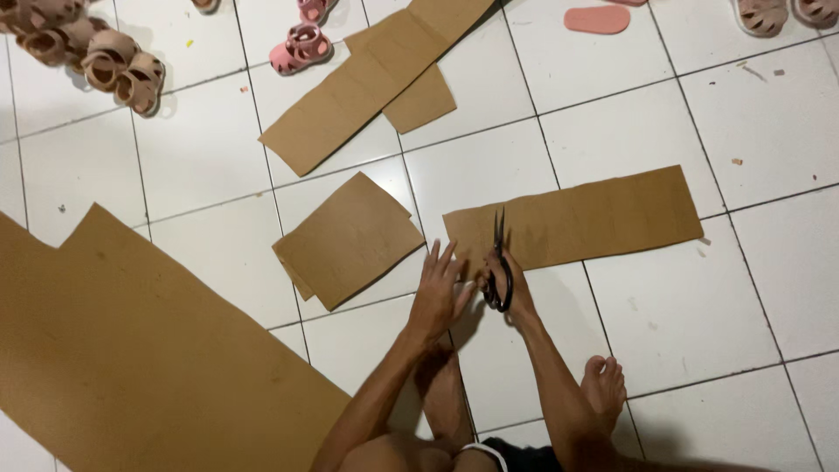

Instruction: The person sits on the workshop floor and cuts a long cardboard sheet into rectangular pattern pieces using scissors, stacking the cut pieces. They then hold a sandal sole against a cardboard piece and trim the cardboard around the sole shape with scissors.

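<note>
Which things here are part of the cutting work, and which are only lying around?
In use:
- left hand
- right hand
- black scissors
- long cardboard strip

Lying about:
- square cardboard pieces
- large cardboard sheet
- beige sandals
- pink sandal

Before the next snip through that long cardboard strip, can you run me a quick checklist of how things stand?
1. Black scissors gripped in right hand: ok.
2. Blades over the long brown cardboard strip, pointing away from the body: ok.
3. Left hand pressing the strip's near left end flat on the white tiled floor: ok.
4. Left fingers clear of the blades: ok, though close.
5. Marked cut line on the strip: cannot tell.
6. Bare foot away from the scissors: ok.
</note>
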The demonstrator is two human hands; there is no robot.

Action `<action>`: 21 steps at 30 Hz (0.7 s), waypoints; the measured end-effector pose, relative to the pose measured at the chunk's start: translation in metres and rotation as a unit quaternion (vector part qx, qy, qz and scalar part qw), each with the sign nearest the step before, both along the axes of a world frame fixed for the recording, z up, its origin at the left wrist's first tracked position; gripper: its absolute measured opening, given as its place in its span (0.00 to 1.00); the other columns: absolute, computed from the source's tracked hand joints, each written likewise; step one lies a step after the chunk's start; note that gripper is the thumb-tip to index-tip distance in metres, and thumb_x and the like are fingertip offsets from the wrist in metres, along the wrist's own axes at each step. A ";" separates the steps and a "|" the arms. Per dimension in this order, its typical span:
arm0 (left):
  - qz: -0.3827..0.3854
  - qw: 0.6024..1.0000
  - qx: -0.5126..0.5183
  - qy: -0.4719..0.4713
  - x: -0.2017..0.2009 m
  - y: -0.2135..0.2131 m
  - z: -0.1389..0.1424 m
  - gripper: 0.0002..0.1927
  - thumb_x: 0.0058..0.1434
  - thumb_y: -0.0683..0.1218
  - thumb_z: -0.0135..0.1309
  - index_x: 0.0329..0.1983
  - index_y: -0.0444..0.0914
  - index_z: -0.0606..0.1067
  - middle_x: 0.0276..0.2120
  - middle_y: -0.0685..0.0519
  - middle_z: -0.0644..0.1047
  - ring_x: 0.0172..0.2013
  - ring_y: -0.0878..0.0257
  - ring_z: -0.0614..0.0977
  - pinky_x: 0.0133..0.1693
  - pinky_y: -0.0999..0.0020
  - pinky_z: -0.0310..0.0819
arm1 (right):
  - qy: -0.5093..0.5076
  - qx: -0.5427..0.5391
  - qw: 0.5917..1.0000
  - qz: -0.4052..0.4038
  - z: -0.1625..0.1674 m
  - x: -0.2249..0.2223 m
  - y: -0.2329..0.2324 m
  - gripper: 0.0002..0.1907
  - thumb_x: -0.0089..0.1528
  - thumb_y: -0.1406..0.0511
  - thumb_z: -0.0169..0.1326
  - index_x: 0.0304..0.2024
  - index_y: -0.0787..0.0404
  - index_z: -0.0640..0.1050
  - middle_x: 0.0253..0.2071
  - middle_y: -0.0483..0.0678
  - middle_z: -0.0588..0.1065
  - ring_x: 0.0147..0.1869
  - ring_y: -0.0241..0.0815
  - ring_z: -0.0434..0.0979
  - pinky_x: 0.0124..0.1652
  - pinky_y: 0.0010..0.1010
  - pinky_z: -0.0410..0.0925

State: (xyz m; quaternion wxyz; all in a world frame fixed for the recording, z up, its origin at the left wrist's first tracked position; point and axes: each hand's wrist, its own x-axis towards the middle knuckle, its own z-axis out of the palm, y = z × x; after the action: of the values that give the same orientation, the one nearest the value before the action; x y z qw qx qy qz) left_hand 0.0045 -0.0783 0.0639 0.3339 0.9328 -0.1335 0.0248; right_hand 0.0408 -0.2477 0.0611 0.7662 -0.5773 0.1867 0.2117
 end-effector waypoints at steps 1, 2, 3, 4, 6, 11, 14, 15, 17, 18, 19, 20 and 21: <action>-0.034 0.998 0.048 -0.031 0.001 -0.005 0.006 0.32 0.64 0.48 0.56 0.70 0.35 0.62 0.73 0.39 0.57 0.75 0.40 0.51 0.70 0.38 0.49 | -0.002 -0.021 1.000 0.006 0.002 -0.003 -0.002 0.19 0.69 0.50 0.49 0.45 0.59 0.71 0.29 0.41 0.69 0.31 0.33 0.72 0.32 0.26 0.67; -0.071 0.991 0.096 -0.067 0.007 -0.008 0.012 0.36 0.64 0.48 0.55 0.72 0.33 0.60 0.74 0.38 0.55 0.74 0.39 0.51 0.70 0.35 0.45 | -0.009 -0.042 0.999 0.010 0.006 -0.002 -0.003 0.21 0.70 0.50 0.48 0.47 0.61 0.72 0.32 0.41 0.72 0.34 0.33 0.74 0.35 0.26 0.69; -0.109 0.978 0.144 -0.107 0.013 -0.009 0.018 0.39 0.64 0.47 0.54 0.75 0.31 0.57 0.74 0.37 0.53 0.74 0.38 0.50 0.70 0.33 0.41 | -0.019 -0.062 0.998 0.012 0.011 0.000 -0.004 0.22 0.70 0.49 0.47 0.48 0.62 0.74 0.35 0.42 0.75 0.37 0.33 0.76 0.38 0.26 0.71; -0.116 0.971 0.175 -0.114 0.015 -0.010 0.023 0.39 0.63 0.46 0.53 0.76 0.31 0.57 0.75 0.38 0.52 0.75 0.40 0.50 0.71 0.34 0.39 | -0.039 -0.044 0.998 0.015 0.017 0.000 -0.005 0.22 0.69 0.50 0.48 0.52 0.61 0.73 0.39 0.42 0.76 0.41 0.33 0.77 0.41 0.26 0.71; -0.132 0.954 0.236 -0.131 0.020 -0.011 0.033 0.39 0.63 0.43 0.51 0.77 0.31 0.55 0.77 0.40 0.50 0.76 0.42 0.49 0.72 0.37 0.37 | -0.077 -0.009 0.997 0.021 0.030 0.003 -0.006 0.25 0.65 0.53 0.50 0.60 0.58 0.71 0.46 0.43 0.78 0.48 0.33 0.79 0.47 0.26 0.72; -0.136 0.945 0.269 -0.126 0.016 -0.020 0.050 0.36 0.65 0.45 0.45 0.76 0.28 0.55 0.77 0.38 0.50 0.77 0.44 0.47 0.73 0.38 0.38 | -0.158 -0.033 0.986 0.044 0.049 0.005 -0.006 0.26 0.64 0.62 0.60 0.60 0.69 0.73 0.51 0.50 0.76 0.55 0.38 0.76 0.55 0.28 0.68; -0.131 0.948 0.263 -0.125 0.013 -0.024 0.058 0.35 0.66 0.45 0.44 0.76 0.28 0.56 0.77 0.37 0.51 0.77 0.45 0.47 0.73 0.37 0.38 | -0.159 -0.046 0.986 0.036 0.049 0.002 -0.007 0.27 0.62 0.62 0.61 0.60 0.69 0.72 0.52 0.50 0.76 0.56 0.39 0.76 0.56 0.28 0.68; -0.131 0.950 0.257 -0.123 0.011 -0.025 0.060 0.35 0.66 0.45 0.44 0.76 0.28 0.56 0.77 0.37 0.52 0.77 0.45 0.47 0.73 0.36 0.38 | -0.157 -0.062 0.985 0.037 0.048 0.001 -0.008 0.28 0.62 0.62 0.61 0.60 0.69 0.72 0.52 0.50 0.77 0.56 0.39 0.76 0.56 0.28 0.68; -0.128 0.937 0.296 -0.132 0.008 -0.026 0.064 0.35 0.67 0.46 0.43 0.76 0.29 0.57 0.77 0.39 0.52 0.77 0.47 0.47 0.73 0.37 0.38 | -0.158 -0.043 0.986 0.019 0.047 -0.001 -0.008 0.29 0.61 0.62 0.62 0.61 0.69 0.71 0.53 0.50 0.76 0.58 0.38 0.76 0.58 0.28 0.67; -0.125 0.930 0.315 -0.139 0.008 -0.027 0.065 0.34 0.68 0.46 0.43 0.76 0.30 0.57 0.77 0.40 0.52 0.77 0.47 0.47 0.73 0.37 0.37 | -0.160 -0.034 0.986 0.010 0.046 -0.001 -0.008 0.31 0.60 0.62 0.63 0.62 0.69 0.71 0.54 0.50 0.76 0.59 0.38 0.75 0.58 0.28 0.67; -0.127 0.927 0.324 -0.136 0.008 -0.027 0.064 0.35 0.67 0.47 0.43 0.76 0.31 0.57 0.77 0.40 0.52 0.77 0.48 0.47 0.72 0.37 0.37 | -0.167 -0.038 0.985 0.009 0.046 -0.002 -0.008 0.30 0.61 0.62 0.63 0.61 0.69 0.71 0.54 0.49 0.76 0.59 0.38 0.76 0.58 0.27 0.68; -0.129 0.925 0.333 -0.132 0.007 -0.027 0.063 0.35 0.67 0.47 0.44 0.76 0.31 0.57 0.77 0.41 0.52 0.77 0.49 0.47 0.72 0.37 0.37 | -0.172 -0.041 0.984 0.008 0.046 -0.002 -0.008 0.29 0.61 0.62 0.63 0.61 0.69 0.71 0.54 0.49 0.76 0.59 0.38 0.76 0.58 0.27 0.68; -0.131 0.921 0.342 -0.130 0.007 -0.028 0.059 0.35 0.66 0.47 0.44 0.77 0.32 0.57 0.77 0.41 0.52 0.77 0.50 0.47 0.72 0.37 0.37 | -0.179 -0.045 0.983 0.006 0.046 -0.002 -0.008 0.29 0.61 0.63 0.62 0.60 0.69 0.71 0.54 0.48 0.76 0.58 0.38 0.76 0.57 0.27 0.68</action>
State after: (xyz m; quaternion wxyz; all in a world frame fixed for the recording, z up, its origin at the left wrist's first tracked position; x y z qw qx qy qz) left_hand 0.0110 -0.1059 0.1230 -0.0256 0.9530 -0.2968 0.0548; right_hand 0.0393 -0.2552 0.1068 0.7595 -0.6406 0.0522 0.1006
